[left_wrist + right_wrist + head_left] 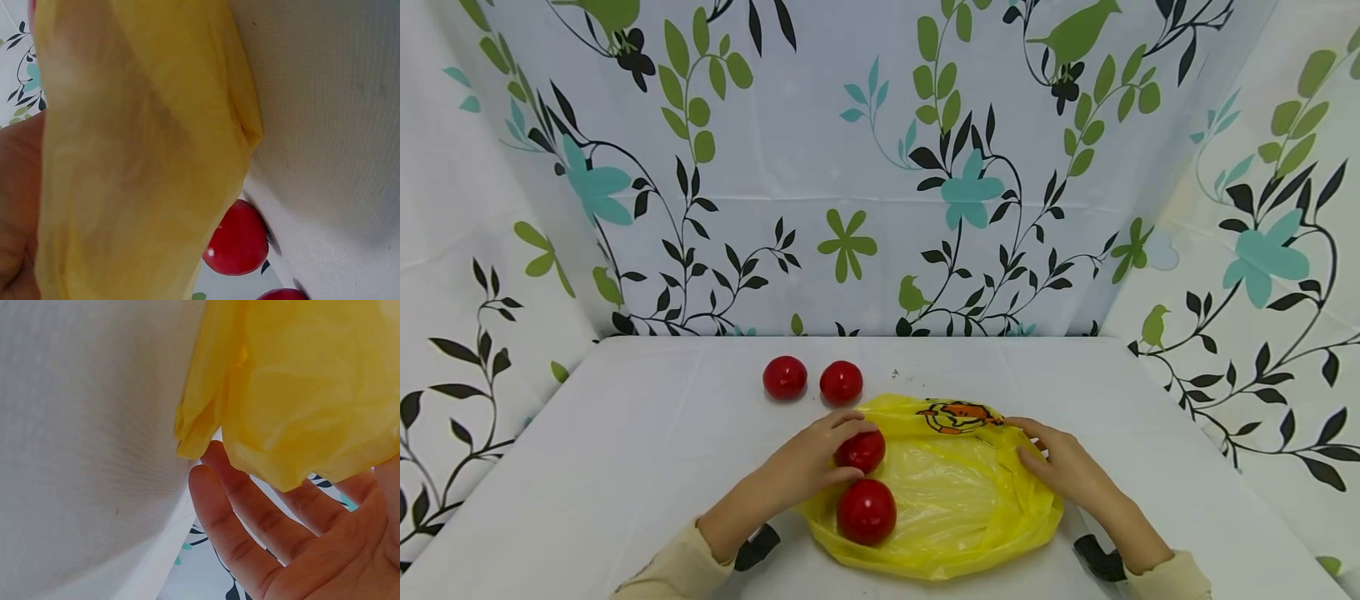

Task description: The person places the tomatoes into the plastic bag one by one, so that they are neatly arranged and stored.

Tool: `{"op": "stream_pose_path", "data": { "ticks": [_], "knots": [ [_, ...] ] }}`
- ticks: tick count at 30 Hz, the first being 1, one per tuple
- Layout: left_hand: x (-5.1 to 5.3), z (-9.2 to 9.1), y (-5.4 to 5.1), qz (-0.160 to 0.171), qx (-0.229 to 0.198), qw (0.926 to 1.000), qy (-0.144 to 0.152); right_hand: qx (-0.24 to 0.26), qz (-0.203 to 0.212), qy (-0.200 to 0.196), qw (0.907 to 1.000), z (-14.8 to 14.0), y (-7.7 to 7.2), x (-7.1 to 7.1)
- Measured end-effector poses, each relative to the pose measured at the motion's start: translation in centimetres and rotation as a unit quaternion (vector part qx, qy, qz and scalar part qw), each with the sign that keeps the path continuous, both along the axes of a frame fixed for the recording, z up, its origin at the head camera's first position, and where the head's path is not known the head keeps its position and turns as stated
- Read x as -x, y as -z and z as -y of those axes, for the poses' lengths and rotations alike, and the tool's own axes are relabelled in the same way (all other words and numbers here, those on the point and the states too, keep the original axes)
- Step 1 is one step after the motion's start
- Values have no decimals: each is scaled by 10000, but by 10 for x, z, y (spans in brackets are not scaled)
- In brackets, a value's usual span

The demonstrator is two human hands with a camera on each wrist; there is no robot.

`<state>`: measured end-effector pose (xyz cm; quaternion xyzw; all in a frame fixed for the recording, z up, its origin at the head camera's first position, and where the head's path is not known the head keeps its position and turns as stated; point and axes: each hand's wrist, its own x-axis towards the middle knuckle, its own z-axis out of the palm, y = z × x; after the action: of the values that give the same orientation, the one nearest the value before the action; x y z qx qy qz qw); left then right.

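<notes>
A yellow plastic bag (955,492) lies on the table with its mouth spread wide. My left hand (808,458) holds a shiny red ball (862,454) at the bag's left rim, fingers over the top and thumb below. Just in front of it, another red ball (867,512) rests inside the bag. My right hand (1060,467) is at the bag's right rim, thumb on the inner side. In the right wrist view its fingers (234,519) reach out fairly straight behind the yellow plastic. Plastic hides most of my left hand in the left wrist view.
Two more red balls, one on the left (785,378) and one on the right (841,383), sit on the white tabletop (662,433) behind the bag. A patterned cloth (865,167) with leaves and birds hangs behind and at both sides.
</notes>
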<state>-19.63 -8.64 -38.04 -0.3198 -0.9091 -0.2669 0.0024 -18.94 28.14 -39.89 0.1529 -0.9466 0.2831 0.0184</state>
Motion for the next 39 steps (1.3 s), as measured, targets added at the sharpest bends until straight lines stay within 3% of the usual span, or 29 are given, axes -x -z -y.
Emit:
{"op": "stream_pose_path", "data": {
  "ticks": [10,19,32,39],
  "knots": [
    [2,2,-1,144,73,9998,74,40,52,25,10000,1,-1,-1],
    [3,1,0,242,96,9996,-115,78,71,21,9999,0,-1,-2],
    [3,4,-1,-24,136,9998,-156,26,32,5,10000,-1,0,0],
    [4,7,-3,-490,-46,9986,-212,34,4,-31,10000,0,1,0]
  ]
}}
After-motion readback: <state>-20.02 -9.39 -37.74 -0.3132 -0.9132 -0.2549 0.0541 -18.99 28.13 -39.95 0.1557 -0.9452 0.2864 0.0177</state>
